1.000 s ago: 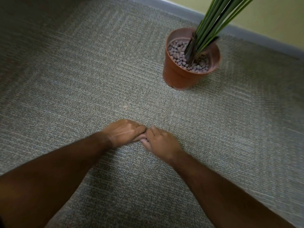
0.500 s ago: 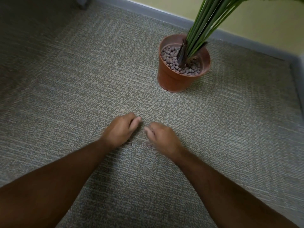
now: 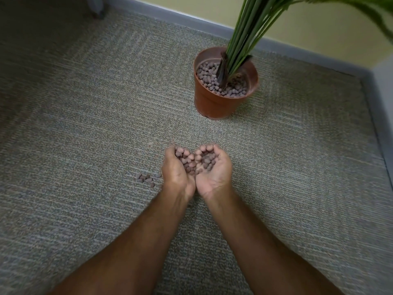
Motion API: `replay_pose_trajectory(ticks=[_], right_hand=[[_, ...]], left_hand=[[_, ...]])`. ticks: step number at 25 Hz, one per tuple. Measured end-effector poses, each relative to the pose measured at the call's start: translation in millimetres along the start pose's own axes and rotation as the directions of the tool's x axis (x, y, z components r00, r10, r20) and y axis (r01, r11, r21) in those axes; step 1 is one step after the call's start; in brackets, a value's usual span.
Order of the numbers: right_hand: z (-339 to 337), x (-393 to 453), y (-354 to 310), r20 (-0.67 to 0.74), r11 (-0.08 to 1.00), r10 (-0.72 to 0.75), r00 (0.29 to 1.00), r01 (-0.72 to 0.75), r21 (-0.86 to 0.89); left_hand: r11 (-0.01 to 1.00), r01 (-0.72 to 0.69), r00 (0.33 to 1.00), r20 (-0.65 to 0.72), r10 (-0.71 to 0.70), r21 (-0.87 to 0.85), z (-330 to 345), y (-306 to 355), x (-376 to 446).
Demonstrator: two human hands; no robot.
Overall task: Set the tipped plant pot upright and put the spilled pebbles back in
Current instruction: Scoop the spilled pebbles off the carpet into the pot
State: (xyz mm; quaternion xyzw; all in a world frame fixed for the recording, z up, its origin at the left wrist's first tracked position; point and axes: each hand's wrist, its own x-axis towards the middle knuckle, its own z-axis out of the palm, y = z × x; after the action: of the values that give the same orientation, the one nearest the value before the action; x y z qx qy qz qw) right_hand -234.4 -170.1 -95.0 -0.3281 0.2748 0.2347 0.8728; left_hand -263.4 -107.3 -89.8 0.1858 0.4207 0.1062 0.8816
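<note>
Both hands turned palm-up since earlier, left hand [image 3: 178, 167] and right hand [image 3: 213, 167] cupped together, heaped with pebbles [image 3: 196, 161]

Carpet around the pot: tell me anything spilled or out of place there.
A small cluster of loose pebbles lies on the carpet, just beside the left hand. Both cupped hands, left and right hand, hold more. The pot itself stands upright.

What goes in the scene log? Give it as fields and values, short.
pot: terracotta plant pot, upright on the carpet, near the wall
pot contents: pebbles around green stems
left hand: cupped, palm up, holding pebbles
right hand: cupped, palm up, holding pebbles, touching the left
left on floor: loose pebbles beside the left hand
</note>
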Motion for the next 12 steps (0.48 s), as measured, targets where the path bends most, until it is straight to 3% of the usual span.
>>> replay_pose_trajectory(ticks=[5, 12], right_hand=[[-12, -5, 1, -0.027, 0.998, -0.009, 1.000, 0.007, -0.058], [-28, -2, 0, -0.057, 0.968, 0.242, 0.969, -0.245, -0.058]], left_hand=[[0.996, 0.005, 0.998, 0.055, 0.000, -0.091, -2, -8, -6], [0.988, -0.001, 0.997, -0.077, 0.013, 0.156, 1, -40, -9]])
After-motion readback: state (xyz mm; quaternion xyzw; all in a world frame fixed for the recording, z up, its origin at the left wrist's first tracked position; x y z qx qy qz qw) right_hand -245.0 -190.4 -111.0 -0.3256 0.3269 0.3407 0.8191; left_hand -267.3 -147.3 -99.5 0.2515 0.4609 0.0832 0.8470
